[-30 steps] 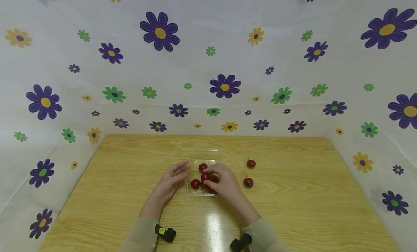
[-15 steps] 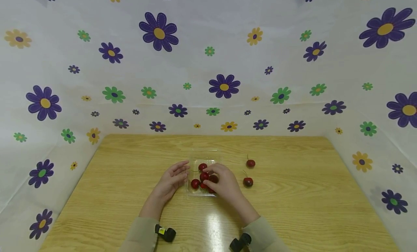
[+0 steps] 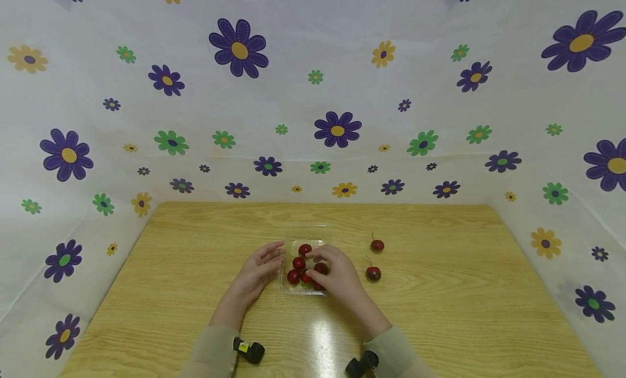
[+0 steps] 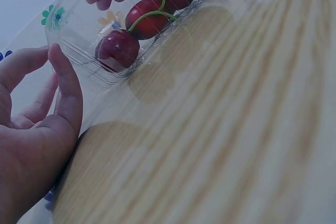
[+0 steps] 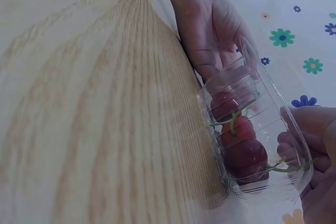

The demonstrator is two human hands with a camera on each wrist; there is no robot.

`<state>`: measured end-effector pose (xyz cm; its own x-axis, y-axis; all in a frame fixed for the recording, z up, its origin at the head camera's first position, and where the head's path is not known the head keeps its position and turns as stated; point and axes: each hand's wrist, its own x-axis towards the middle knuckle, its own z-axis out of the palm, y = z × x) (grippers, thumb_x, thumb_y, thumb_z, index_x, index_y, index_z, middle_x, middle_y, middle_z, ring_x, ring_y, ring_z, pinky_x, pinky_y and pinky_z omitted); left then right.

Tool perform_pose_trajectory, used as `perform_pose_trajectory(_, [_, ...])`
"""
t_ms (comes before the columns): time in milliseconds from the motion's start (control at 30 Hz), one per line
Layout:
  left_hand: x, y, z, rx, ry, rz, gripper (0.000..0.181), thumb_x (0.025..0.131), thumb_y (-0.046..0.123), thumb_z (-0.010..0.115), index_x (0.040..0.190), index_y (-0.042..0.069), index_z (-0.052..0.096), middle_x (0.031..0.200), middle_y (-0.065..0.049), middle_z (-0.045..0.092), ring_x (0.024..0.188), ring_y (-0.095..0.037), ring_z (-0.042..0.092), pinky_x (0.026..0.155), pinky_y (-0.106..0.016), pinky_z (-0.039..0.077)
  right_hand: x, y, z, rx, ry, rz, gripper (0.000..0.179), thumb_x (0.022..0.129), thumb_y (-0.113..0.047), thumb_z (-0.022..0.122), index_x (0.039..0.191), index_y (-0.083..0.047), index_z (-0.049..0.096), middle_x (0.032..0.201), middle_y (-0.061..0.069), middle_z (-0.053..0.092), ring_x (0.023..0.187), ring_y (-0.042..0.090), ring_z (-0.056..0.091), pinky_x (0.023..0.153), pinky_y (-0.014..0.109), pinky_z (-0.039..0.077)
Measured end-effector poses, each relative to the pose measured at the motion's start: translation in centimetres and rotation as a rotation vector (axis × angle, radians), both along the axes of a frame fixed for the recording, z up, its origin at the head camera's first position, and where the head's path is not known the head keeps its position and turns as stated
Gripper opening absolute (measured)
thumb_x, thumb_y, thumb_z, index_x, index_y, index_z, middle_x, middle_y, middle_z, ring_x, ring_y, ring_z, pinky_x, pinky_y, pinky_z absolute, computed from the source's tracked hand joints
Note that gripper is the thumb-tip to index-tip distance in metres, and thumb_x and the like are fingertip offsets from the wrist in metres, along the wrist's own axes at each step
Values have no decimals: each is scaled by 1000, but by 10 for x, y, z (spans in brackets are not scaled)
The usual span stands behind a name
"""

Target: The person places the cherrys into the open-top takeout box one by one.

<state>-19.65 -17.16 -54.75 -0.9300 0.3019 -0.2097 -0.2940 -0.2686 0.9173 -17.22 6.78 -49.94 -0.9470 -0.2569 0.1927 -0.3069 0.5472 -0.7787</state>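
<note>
A clear plastic box (image 3: 305,294) holding several red cherries (image 3: 299,263) stands on the table in the head view. At its left side is my left hand (image 3: 257,272), fingers extended; in the left wrist view its fingertips (image 4: 55,51) come right up to the box wall. My right hand (image 3: 337,272) reaches over the right side, thumb and fingers apart, with no cherry between them. In the right wrist view, green stems show on the cherries (image 5: 245,156) inside, one extending toward the right hand (image 5: 315,150). That hand partly covers the box's right side from above.
Two loose cherries with stems, one farther back (image 3: 377,245) and one nearer (image 3: 373,273), lie on the wooden table (image 3: 464,291) right of the box. A white flowered sheet (image 3: 288,95) encloses the table at the back and both sides.
The cherry between my right thumb and fingers has been let go and now lies farther left in the box. Both hands have stayed nearly in place.
</note>
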Motion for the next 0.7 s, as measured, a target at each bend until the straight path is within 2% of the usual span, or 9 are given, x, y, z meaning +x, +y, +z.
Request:
perform_pose_trajectory(200, [0,1,0,-9,9,-1,58,106,-3,56,160,-5,36,131,0,59,109,-5,63,84,-19,56,0,3,1,-52,-31,9,29,88,-4,86,116,-8,78,116,5,76,106,22,71,95,46,61])
perform_pose_trajectory(433, [0,1,1,-16,0,7,58,105,-3,57,160,-4,37,134,-2,58,112,-7,63,84,-19,56,0,7,4,-179,-48,25,28,89,3,82,117,0,76,114,16,75,106,32,71,96,51,61])
perform_pose_trajectory(700, [-1,1,-1,-23,-9,13,58,105,-4,56,160,-4,38,134,-2,58,113,-7,63,84,-19,56,-3,16,1,-207,-15,-61,26,89,1,83,113,-3,78,110,13,78,104,32,72,101,53,58])
